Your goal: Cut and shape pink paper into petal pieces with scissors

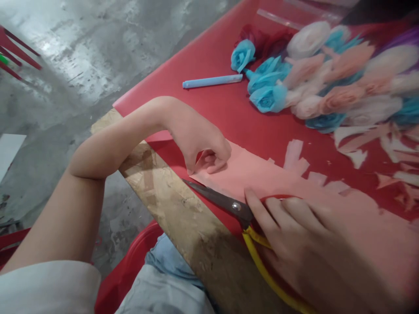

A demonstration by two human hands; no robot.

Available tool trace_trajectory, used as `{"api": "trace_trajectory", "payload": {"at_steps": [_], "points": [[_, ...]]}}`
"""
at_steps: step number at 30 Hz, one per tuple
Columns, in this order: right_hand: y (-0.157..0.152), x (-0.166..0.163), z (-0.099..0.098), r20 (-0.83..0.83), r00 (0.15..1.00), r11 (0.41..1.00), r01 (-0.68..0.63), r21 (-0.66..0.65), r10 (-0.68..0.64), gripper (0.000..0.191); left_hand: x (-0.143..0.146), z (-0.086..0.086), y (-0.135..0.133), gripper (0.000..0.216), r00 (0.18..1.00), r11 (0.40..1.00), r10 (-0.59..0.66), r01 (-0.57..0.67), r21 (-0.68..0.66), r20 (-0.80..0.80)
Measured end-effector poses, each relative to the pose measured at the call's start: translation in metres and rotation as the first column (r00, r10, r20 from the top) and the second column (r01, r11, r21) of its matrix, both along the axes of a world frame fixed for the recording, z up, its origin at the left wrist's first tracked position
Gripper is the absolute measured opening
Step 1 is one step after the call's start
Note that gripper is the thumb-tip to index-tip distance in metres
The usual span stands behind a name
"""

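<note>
A long sheet of pink paper point(278, 183) lies across the red-covered table. My left hand point(203, 141) pinches its left end near the table edge, with the fingers curled and the thumb tip down on the corner. In my right hand point(291, 231) is a pair of scissors point(222, 201) with dark blades and yellow handles. The blades lie along the near edge of the paper, their tips just below my left thumb, and look nearly closed. Part of the handles is hidden under my right hand, which rests over the sheet.
Turquoise, white and peach paper flowers point(268, 98) are piled at the upper right. A light blue pen point(212, 81) lies left of them. Paper scraps point(352, 144) are scattered beyond the sheet. The bare wooden table edge point(176, 209) runs diagonally; a red stool point(21, 48) stands on the floor.
</note>
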State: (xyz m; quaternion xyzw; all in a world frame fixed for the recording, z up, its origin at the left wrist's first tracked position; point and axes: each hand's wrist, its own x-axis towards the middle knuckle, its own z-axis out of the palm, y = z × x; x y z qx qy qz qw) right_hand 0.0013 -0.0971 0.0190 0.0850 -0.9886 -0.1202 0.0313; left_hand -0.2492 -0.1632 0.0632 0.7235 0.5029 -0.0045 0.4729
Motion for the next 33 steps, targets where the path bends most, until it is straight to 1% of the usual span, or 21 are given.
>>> {"api": "trace_trajectory", "payload": {"at_steps": [5, 10, 14, 17, 22, 25, 29, 31, 33], "points": [[0.0005, -0.0009, 0.0011, -0.012, 0.999, 0.996, -0.048, 0.075, 0.049, 0.045, 0.0004, 0.0017, -0.0016, 0.021, 0.997, 0.997, -0.068, 0.070, 0.039, -0.047], [0.0010, -0.0005, 0.0011, -0.041, 0.999, 0.999, -0.020, 0.045, 0.022, 0.046, 0.0022, 0.0031, -0.0002, 0.031, 0.993, 0.996, -0.078, 0.081, 0.030, -0.087], [0.0004, -0.0006, 0.0008, -0.013, 1.000, 0.999, -0.017, 0.043, 0.017, 0.046, 0.0018, 0.0042, -0.0008, 0.045, 0.995, 0.998, -0.063, 0.063, 0.001, -0.077], [0.0005, -0.0008, 0.0007, -0.032, 0.999, 1.000, -0.007, 0.023, 0.008, 0.046, 0.0017, 0.0048, -0.0016, 0.050, 0.995, 0.998, -0.060, 0.059, -0.022, -0.076], [0.0023, -0.0038, 0.0025, -0.046, 0.999, 1.000, -0.001, -0.027, 0.000, 0.044, 0.0012, 0.0050, -0.0010, 0.048, 0.996, 0.998, -0.056, 0.056, 0.004, -0.069], [0.0036, -0.0047, 0.0040, -0.058, 0.998, 1.000, -0.013, -0.028, 0.011, 0.042, 0.0004, 0.0038, -0.0005, 0.046, 0.997, 0.997, -0.068, 0.069, 0.019, -0.039], [0.0045, -0.0034, 0.0040, -0.040, 0.999, 1.000, -0.013, -0.025, 0.012, 0.042, 0.0005, 0.0019, -0.0003, 0.042, 0.999, 0.999, -0.018, 0.017, -0.033, -0.027], [0.0038, -0.0031, 0.0034, -0.063, 0.998, 0.999, -0.023, -0.022, 0.022, 0.043, 0.0010, 0.0018, -0.0005, 0.041, 0.999, 0.998, 0.004, -0.006, -0.059, -0.039], [0.0022, -0.0037, 0.0030, -0.086, 0.996, 0.999, -0.028, -0.018, 0.026, 0.043, 0.0016, 0.0022, -0.0008, 0.041, 0.999, 0.999, -0.007, 0.005, -0.050, -0.043]]}}
